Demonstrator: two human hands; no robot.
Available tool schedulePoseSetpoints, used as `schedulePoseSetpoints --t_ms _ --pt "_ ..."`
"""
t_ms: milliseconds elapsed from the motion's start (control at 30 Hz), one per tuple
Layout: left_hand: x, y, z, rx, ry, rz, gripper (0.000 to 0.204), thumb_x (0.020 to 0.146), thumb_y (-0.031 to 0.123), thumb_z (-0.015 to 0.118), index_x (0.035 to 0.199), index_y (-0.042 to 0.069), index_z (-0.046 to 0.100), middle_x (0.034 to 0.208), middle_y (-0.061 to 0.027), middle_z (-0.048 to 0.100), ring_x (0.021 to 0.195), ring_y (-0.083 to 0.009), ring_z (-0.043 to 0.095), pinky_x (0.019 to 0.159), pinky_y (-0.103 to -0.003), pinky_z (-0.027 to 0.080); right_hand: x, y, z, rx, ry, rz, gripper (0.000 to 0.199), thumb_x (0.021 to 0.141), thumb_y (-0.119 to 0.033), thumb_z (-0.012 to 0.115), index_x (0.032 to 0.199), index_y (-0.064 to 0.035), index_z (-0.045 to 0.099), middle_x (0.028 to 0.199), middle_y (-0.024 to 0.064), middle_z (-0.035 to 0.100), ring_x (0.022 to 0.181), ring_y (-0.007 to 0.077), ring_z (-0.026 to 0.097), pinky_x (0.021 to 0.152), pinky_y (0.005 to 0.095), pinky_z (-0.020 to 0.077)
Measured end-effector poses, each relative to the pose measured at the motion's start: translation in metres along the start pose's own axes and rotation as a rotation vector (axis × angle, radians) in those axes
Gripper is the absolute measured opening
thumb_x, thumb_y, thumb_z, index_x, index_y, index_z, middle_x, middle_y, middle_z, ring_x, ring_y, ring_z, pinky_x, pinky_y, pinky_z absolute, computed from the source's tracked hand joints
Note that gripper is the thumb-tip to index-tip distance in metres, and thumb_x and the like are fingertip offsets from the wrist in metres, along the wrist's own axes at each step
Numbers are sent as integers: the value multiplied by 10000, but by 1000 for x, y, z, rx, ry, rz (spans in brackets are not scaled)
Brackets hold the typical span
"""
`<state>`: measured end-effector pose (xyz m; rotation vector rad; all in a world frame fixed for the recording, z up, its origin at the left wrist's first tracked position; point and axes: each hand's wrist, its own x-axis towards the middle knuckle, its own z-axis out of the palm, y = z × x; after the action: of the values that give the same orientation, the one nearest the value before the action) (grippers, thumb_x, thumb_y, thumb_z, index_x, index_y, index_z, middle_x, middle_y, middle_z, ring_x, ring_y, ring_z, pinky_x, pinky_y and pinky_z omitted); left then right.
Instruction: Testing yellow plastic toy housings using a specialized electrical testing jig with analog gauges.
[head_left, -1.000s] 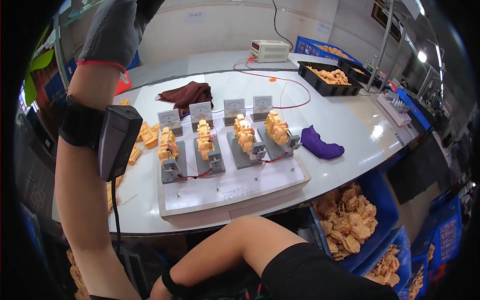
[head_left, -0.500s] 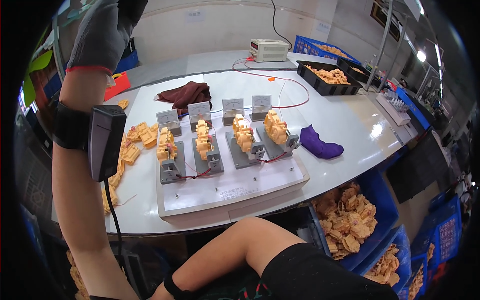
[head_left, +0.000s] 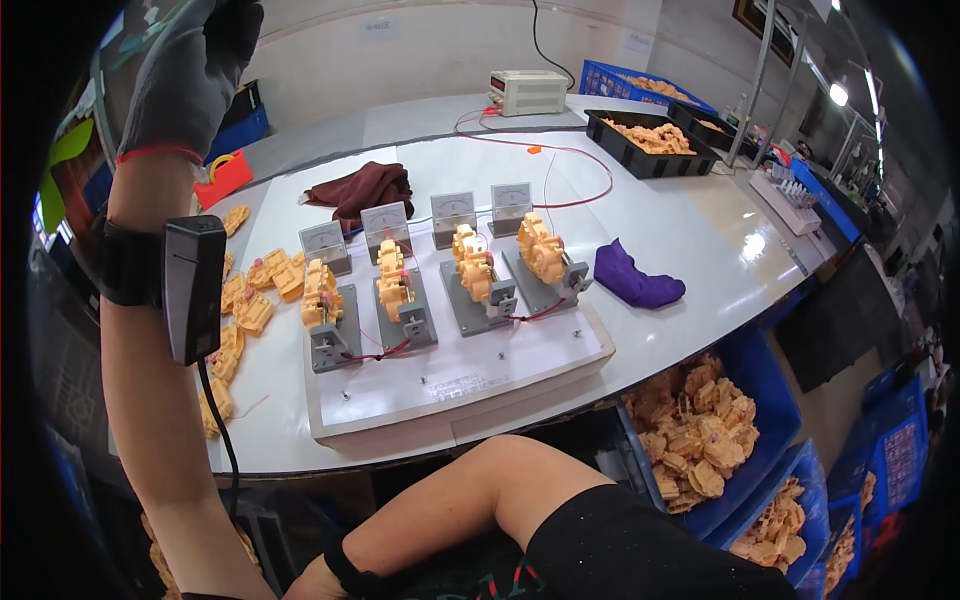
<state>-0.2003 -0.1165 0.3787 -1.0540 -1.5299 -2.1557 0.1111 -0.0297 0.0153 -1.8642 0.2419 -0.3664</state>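
Observation:
My left hand, in a grey glove with dark fingers and a red cuff edge, is raised at the upper left. Its fingertips run into the picture's edge, so their closure and any held thing are hidden. Below it, the forearm wears a black strap with a dark box and cable. My right forearm bends back toward the lower edge; the right hand is out of sight. In front of me stands a white board with several grey fixtures, each carrying a beige plastic assembly and backed by a panel meter.
Loose beige parts lie left of the board. A brown cloth, a purple cloth and a power supply with red leads share the table. Black trays stand back right; blue bins of parts sit below the right edge.
The view has shifted slightly, moving the table items a little left and the red holder further into sight. My left hand stays raised, a bit lower and further left in the picture.

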Motion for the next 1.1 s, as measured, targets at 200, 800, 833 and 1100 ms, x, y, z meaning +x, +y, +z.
schedulePoseSetpoints --t_ms 200,800,833,1100 --pt "8 -56 30 106 366 105 298 966 131 611 1233 -2 604 1083 -101 672 967 -156 656 892 -263 556 -42 -1 -15 -42 115 67 438 927 -95 530 1347 29 522 1375 137 564 1277 290 475 1119 383 339" --pt "-2 -43 34 14 427 30 257 961 100 624 1196 -4 612 1088 -110 675 968 -193 667 892 -273 570 -43 -32 -27 -175 141 125 433 923 -105 534 1337 19 530 1370 135 568 1276 279 478 1120 378 339" --pt "-1 -41 36 35 446 30 262 965 107 620 1201 -7 610 1104 -114 672 975 -198 667 906 -278 566 -42 -33 -27 -180 144 127 433 922 -106 534 1337 19 531 1369 135 568 1276 278 478 1120 377 339" --pt "10 -27 32 35 293 39 285 977 121 605 1229 -12 596 1150 -118 661 1019 -207 662 947 -279 556 -44 -43 -30 -223 174 151 430 920 -110 536 1332 15 534 1367 135 570 1276 274 480 1120 375 339"
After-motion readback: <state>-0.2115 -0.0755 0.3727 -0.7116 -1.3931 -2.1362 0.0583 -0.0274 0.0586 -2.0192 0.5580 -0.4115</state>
